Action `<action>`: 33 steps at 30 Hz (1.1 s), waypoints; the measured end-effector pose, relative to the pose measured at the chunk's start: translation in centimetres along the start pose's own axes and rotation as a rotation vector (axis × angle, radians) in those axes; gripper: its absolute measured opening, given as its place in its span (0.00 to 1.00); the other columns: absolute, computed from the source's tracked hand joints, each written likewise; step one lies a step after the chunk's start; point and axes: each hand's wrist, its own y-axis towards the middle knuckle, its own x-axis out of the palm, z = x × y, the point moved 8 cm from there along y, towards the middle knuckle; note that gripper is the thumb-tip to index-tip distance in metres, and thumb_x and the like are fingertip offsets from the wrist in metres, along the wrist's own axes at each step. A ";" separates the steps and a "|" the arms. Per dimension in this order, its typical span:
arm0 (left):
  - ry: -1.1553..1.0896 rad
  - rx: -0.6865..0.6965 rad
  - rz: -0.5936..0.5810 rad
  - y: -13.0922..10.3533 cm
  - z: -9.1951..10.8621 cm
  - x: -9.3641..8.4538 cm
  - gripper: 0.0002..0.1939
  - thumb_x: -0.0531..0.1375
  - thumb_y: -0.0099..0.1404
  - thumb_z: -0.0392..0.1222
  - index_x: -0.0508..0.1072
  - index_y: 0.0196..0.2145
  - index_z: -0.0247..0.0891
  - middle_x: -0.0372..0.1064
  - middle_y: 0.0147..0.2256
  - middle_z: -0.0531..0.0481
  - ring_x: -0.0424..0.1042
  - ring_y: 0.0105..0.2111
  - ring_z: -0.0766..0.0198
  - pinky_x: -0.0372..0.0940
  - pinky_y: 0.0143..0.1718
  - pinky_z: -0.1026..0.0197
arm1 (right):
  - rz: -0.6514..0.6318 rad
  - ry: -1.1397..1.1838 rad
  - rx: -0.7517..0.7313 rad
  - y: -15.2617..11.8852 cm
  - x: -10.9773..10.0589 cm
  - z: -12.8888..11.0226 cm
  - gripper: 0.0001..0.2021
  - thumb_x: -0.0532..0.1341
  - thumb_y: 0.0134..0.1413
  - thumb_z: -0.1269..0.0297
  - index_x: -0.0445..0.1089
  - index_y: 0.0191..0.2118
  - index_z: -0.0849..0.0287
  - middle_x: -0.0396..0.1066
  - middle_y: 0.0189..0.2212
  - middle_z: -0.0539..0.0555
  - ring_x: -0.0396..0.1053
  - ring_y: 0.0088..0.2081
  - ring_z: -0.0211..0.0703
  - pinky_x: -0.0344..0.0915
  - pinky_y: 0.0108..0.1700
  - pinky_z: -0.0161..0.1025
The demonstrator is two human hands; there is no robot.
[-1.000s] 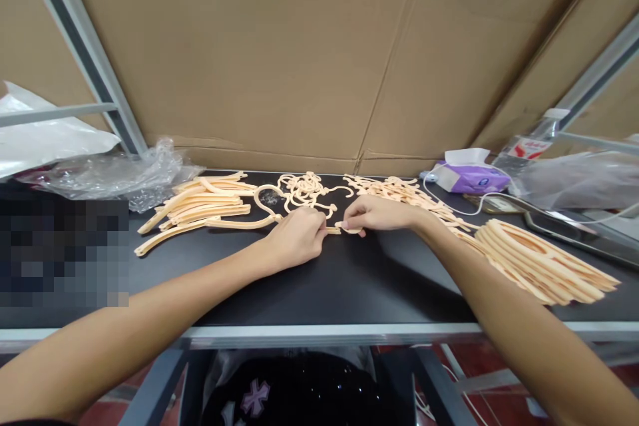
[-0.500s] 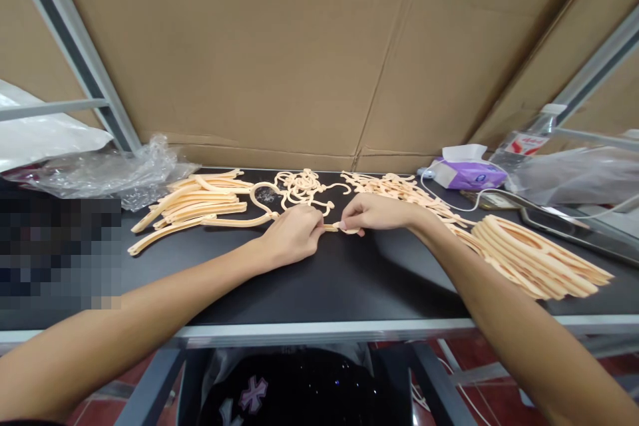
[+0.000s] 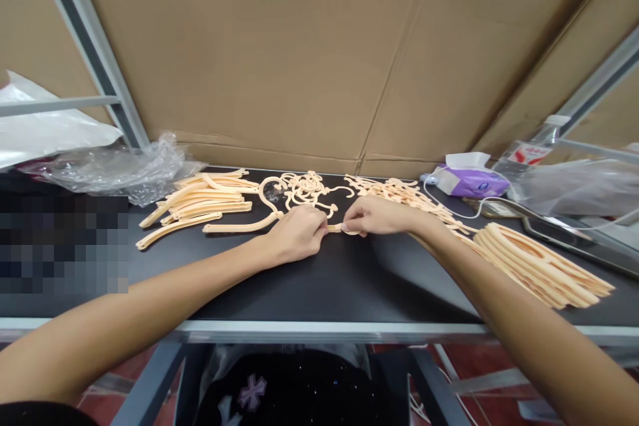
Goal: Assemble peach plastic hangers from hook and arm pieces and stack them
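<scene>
both hands stay pinched on a peach hanger on the black table; left hand and right hand have barely shifted.

I note a black worktable with a pale metal front edge, standing on dark grey legs. Behind it, large sheets of brown corrugated cardboard form the back wall, creased and folded along the base. A grey metal frame strut slants up at the left; a second strut slants up at the right. Below the table I see reddish floor tiles. Lighting is even and diffuse, source not visible.
</scene>
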 end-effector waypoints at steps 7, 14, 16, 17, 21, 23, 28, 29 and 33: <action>0.016 0.011 -0.008 -0.1 0.2 0.1 0.09 0.56 0.66 0.33 0.77 0.32 0.34 0.76 0.34 0.43 0.74 0.37 0.54 0.67 0.40 0.56 | 0.073 -0.283 -0.015 -0.1 -0.3 -0.5 0.13 0.55 0.56 0.63 0.72 0.24 0.58 0.70 0.22 0.50 0.62 0.24 0.37 0.52 0.30 0.36; 0.030 0.014 -0.010 0.0 0.1 0.2 0.09 0.55 0.66 0.33 0.75 0.31 0.34 0.75 0.34 0.43 0.74 0.37 0.54 0.67 0.40 0.56 | 0.144 -0.545 0.013 -1.1 -0.2 -1.8 0.14 0.55 0.62 0.63 0.78 0.32 0.56 0.78 0.33 0.55 0.71 0.31 0.43 0.54 0.33 0.37; 0.029 0.007 -0.012 0.0 0.1 0.2 0.09 0.55 0.66 0.33 0.74 0.31 0.35 0.75 0.34 0.44 0.74 0.37 0.55 0.67 0.40 0.56 | 0.147 -0.626 -0.009 -1.3 0.0 -2.1 0.14 0.54 0.63 0.64 0.78 0.36 0.56 0.79 0.37 0.57 0.73 0.36 0.46 0.55 0.35 0.38; 0.029 0.005 -0.013 0.0 0.1 0.2 0.08 0.56 0.66 0.33 0.74 0.31 0.35 0.75 0.34 0.44 0.74 0.37 0.55 0.67 0.40 0.56 | 0.140 -0.660 -0.022 -1.4 0.1 -2.3 0.14 0.54 0.64 0.65 0.78 0.37 0.57 0.79 0.38 0.58 0.73 0.37 0.46 0.55 0.35 0.38; 0.033 -0.010 -0.013 -0.1 0.3 -0.1 0.07 0.56 0.66 0.33 0.72 0.31 0.35 0.75 0.34 0.44 0.74 0.36 0.55 0.67 0.39 0.57 | 0.106 -0.757 -0.054 -2.0 0.7 -2.7 0.16 0.51 0.66 0.66 0.77 0.39 0.59 0.78 0.39 0.58 0.74 0.39 0.47 0.54 0.34 0.38; 0.043 -0.018 -0.024 -0.1 0.5 -0.2 0.07 0.56 0.66 0.33 0.72 0.31 0.35 0.74 0.34 0.44 0.74 0.36 0.56 0.67 0.38 0.57 | 0.107 -0.783 -0.050 -2.2 0.9 -2.8 0.16 0.50 0.68 0.66 0.76 0.39 0.59 0.78 0.39 0.58 0.74 0.39 0.47 0.52 0.33 0.38; 0.072 -0.021 -0.026 -0.3 0.8 -0.3 0.07 0.54 0.67 0.33 0.70 0.32 0.36 0.73 0.34 0.44 0.74 0.37 0.55 0.67 0.37 0.57 | 0.180 -0.757 -0.019 -2.4 1.0 -3.0 0.17 0.49 0.68 0.64 0.73 0.36 0.61 0.77 0.36 0.58 0.74 0.37 0.47 0.52 0.32 0.39; 0.071 -0.016 -0.021 -0.3 0.8 -0.3 0.07 0.54 0.67 0.33 0.70 0.32 0.36 0.73 0.34 0.44 0.74 0.37 0.55 0.68 0.37 0.57 | 0.208 -0.720 -0.029 -2.4 0.9 -3.1 0.16 0.49 0.68 0.63 0.73 0.37 0.60 0.77 0.36 0.58 0.74 0.37 0.47 0.53 0.32 0.38; 0.061 -0.005 -0.011 -0.5 0.9 -0.2 0.07 0.53 0.68 0.34 0.70 0.34 0.36 0.73 0.35 0.44 0.73 0.38 0.55 0.68 0.38 0.57 | 0.267 -0.511 -0.093 -2.0 0.7 -3.3 0.13 0.52 0.66 0.62 0.74 0.44 0.57 0.76 0.40 0.56 0.73 0.40 0.45 0.57 0.37 0.37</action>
